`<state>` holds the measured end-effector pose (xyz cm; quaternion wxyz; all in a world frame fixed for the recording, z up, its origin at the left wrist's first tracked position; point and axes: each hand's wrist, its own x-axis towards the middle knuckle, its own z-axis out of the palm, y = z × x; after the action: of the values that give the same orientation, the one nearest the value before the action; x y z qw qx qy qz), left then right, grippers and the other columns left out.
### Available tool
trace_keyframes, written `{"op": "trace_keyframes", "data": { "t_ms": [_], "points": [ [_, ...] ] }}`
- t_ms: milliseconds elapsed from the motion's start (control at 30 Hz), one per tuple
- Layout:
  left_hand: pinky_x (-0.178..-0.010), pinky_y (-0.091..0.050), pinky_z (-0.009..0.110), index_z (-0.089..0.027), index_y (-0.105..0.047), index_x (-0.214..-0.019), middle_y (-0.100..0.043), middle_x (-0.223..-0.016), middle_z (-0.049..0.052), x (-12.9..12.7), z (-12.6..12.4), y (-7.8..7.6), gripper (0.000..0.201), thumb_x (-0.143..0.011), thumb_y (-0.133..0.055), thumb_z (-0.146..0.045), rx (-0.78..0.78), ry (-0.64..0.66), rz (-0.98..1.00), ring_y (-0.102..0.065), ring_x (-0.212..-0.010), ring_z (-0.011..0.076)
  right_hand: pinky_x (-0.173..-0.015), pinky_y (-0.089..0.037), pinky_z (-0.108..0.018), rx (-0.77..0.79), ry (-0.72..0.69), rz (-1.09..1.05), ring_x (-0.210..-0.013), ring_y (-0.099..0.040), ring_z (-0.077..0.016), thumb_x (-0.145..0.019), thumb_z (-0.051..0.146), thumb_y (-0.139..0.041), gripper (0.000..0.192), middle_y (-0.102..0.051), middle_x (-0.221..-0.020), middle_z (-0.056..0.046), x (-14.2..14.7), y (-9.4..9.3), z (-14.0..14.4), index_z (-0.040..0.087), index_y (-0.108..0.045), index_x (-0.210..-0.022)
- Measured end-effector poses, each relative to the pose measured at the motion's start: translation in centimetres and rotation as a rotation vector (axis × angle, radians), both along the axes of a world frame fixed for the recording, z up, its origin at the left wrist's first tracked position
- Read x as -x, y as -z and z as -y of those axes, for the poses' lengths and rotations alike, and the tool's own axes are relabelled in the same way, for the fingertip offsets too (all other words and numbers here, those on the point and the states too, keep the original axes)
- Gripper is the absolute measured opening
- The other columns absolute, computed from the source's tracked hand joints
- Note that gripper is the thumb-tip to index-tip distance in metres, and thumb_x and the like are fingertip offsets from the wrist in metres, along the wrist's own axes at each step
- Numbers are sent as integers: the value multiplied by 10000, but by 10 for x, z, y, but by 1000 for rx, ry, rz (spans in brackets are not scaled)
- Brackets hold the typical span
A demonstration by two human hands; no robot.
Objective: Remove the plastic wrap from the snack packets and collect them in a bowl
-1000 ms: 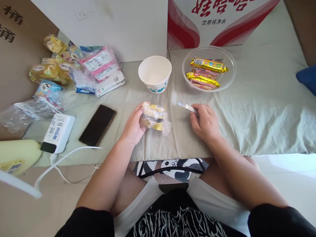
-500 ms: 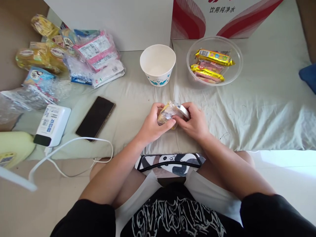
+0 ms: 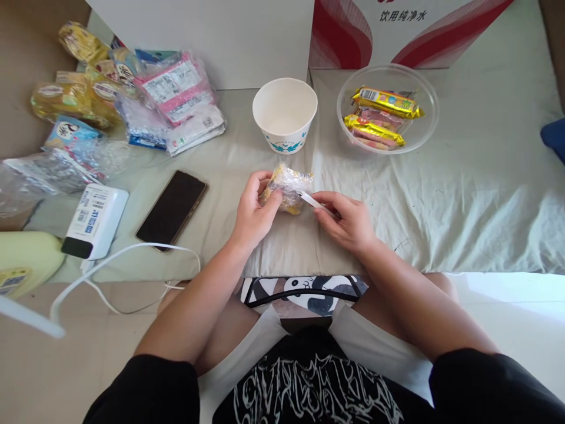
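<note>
Off to the left I see a phone lying flat on the sheet-covered surface. My left hand is closed around a clear-wrapped yellow snack, held just above the surface in front of the paper bowl. My right hand pinches a small white blade with its tip touching the wrapper. Since the film looks slippery, I judge the blade could skid toward my left fingers or dig into the snack.
</note>
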<state>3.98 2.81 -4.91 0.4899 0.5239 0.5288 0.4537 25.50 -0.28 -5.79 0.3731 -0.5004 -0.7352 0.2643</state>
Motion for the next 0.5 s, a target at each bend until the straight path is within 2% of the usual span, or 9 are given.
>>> {"op": "trace_keyframes", "data": {
  "t_ms": [100, 267, 400, 500],
  "points": [
    [-920, -558, 336, -249, -623, -1127, -751, -1110, 62, -1, 3, -5, 328, -873, -734, -426, -24, 19, -80, -711, -1068, 225, -635, -554, -299, -38, 29, 12, -587, -600, -137, -1011, 341, -586, 248, -764, -879, -56, 2, -1, 0, 227, -749, -1159],
    [-882, -563, 330, -234, -644, -1123, -758, -1102, 59, -1, 3, -6, 351, -859, -734, -448, -59, 26, -129, -717, -981, 209, -629, -571, -295, -104, 73, 0, -727, -674, -162, -998, 327, -622, 244, -770, -1059, -102, 2, 1, 0, 241, -803, -1136],
    [-880, -568, 330, -239, -648, -1086, -756, -1067, 56, 0, 0, 0, 364, -838, -755, -483, -52, -26, -60, -720, -1000, 220, -581, -547, -271, -91, 81, 26, -700, -668, -145, -999, 314, -631, 249, -763, -1040, -94, 3, 4, 0, 243, -822, -1143],
    [-777, -569, 318, -255, -625, -1071, -724, -969, 33, 4, -6, 1, 370, -820, -760, -491, 0, -103, 58, -713, -919, 214, -585, -537, -273, -129, 84, 49, -684, -670, -141, -1002, 302, -630, 247, -769, -1020, -94, 1, 6, -1, 229, -826, -1133]
  ]
}}
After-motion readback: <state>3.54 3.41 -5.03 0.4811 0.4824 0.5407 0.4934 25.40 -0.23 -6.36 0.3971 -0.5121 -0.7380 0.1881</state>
